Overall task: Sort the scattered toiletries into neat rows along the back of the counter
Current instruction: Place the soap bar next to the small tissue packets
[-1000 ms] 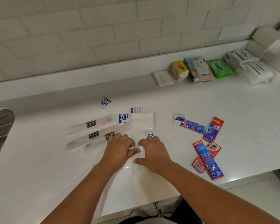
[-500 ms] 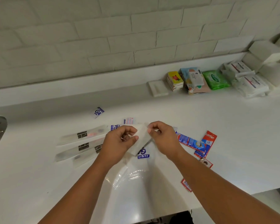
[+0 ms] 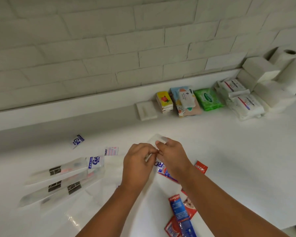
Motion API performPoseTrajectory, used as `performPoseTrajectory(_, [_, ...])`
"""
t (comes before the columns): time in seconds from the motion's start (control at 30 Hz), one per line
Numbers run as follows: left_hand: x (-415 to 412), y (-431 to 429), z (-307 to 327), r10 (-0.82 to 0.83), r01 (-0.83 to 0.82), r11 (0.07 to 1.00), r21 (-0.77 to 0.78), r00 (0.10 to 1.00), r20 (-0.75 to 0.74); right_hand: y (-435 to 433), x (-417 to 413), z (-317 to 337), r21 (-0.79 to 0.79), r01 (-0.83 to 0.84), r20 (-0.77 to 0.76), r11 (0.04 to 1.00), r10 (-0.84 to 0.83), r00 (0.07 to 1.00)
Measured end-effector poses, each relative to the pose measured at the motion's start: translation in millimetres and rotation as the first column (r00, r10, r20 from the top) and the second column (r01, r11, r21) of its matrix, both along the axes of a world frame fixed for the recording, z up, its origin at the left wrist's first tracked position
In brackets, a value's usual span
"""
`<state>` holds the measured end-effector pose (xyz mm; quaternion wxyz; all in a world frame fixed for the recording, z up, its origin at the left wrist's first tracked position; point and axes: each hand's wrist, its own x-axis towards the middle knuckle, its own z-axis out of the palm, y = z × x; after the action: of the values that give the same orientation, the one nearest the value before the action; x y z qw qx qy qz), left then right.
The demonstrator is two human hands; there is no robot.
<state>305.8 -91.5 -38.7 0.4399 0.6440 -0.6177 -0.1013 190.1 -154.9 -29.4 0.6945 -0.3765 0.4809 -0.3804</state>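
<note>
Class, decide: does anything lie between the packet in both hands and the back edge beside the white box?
Nothing visible: only counter lies between the packet and the spot beside the white box.

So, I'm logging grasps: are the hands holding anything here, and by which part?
Both hold one small white packet. The right hand pinches it near its upper end, and the left hand pinches its lower end.

- "GA" in blue on a loose white sachet toward the back of the desk.
- "GA" again on the end sachet of a toothbrush pack.
- "ARD" on a pink sachet.
- "RD" on a blue-red sachet.
- "…ate", cut off, on a red sachet.
- "Colgate" on a red-blue tube.
- The oval label on the green pack is too blurred to read.
</note>
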Motion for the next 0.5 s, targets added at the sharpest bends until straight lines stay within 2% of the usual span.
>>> performPoseTrajectory(0.1, [-15, -15, 1, -0.040, 0.038, 0.998, 0.045, 0.998, 0.052, -25, -11, 4, -0.041, -0.016, -0.127, 0.999, 0.011, 0.992])
performPoseTrajectory(0.17, [-15, -25, 3, 0.012, -0.011, 0.999, 0.040, 1.000, -0.016, -45, -16, 5, -0.080, -0.056, -0.193, 0.995, 0.040, 0.980])
performPoseTrajectory(0.23, [-8, -38, 4, 0.140, -0.134, 0.990, 0.045, 0.980, -0.143, -66, -18, 3, -0.120, -0.099, -0.258, 0.988, 0.066, 0.964])
performPoseTrajectory(0.3, [4, -53, 3, 0.241, -0.218, 0.966, 0.139, 0.954, -0.180, -84, -18, 4, -0.142, -0.139, -0.287, 0.980, 0.094, 0.953])
performPoseTrajectory(0.4, [18, -74, 1, 0.264, -0.176, 0.916, 0.361, 0.942, -0.209, -108, -13, 6, -0.167, -0.164, -0.268, 0.972, 0.115, 0.957])
performPoseTrajectory(0.5, [28, -92, -4, 0.314, -0.162, 0.889, 0.429, 0.896, -0.314, -131, -3, 8, -0.202, -0.170, -0.260, 0.964, 0.115, 0.959])
